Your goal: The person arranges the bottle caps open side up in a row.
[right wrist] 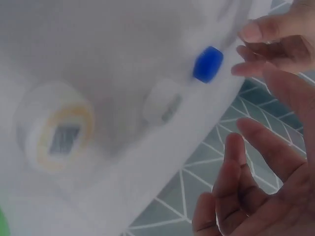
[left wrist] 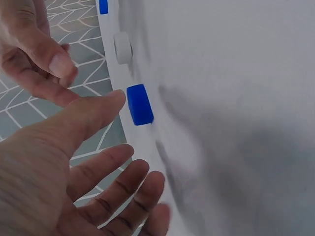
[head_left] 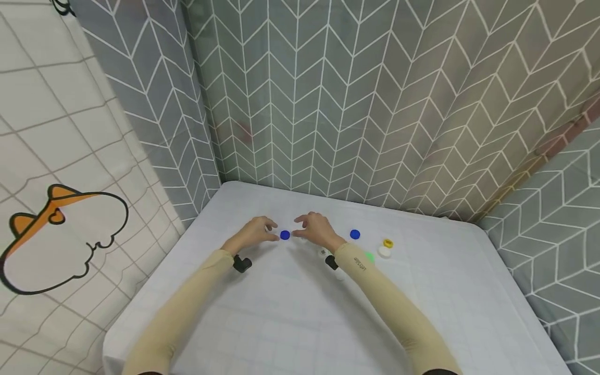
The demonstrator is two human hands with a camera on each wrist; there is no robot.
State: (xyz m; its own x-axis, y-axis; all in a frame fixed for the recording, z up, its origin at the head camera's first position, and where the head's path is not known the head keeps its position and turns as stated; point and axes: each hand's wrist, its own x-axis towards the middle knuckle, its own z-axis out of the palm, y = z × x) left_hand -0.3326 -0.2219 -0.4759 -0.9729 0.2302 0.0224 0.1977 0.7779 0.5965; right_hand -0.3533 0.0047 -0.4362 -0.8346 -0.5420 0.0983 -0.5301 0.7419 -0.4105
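A small round blue cap (head_left: 285,235) lies on the white-covered table between my two hands. To its left is my left hand (head_left: 255,232), fingers spread and slightly bent, holding nothing. In the left wrist view the thumb tip overlaps the edge of the blue cap (left wrist: 140,104). My right hand (head_left: 319,230) hovers on the cap's right side, its fingers apart with nothing between them. Next to the blue cap, under the right hand, sits a small white cap (right wrist: 162,101). A white round piece with a dark square label (right wrist: 56,128) lies nearer the right wrist.
Right of my right hand lie a second blue cap (head_left: 355,234), a yellow ring-shaped piece (head_left: 388,243), a white round piece (head_left: 385,252) and a green piece (head_left: 370,257) partly behind the sleeve. A patterned grey curtain (head_left: 328,104) hangs along the table's far edge.
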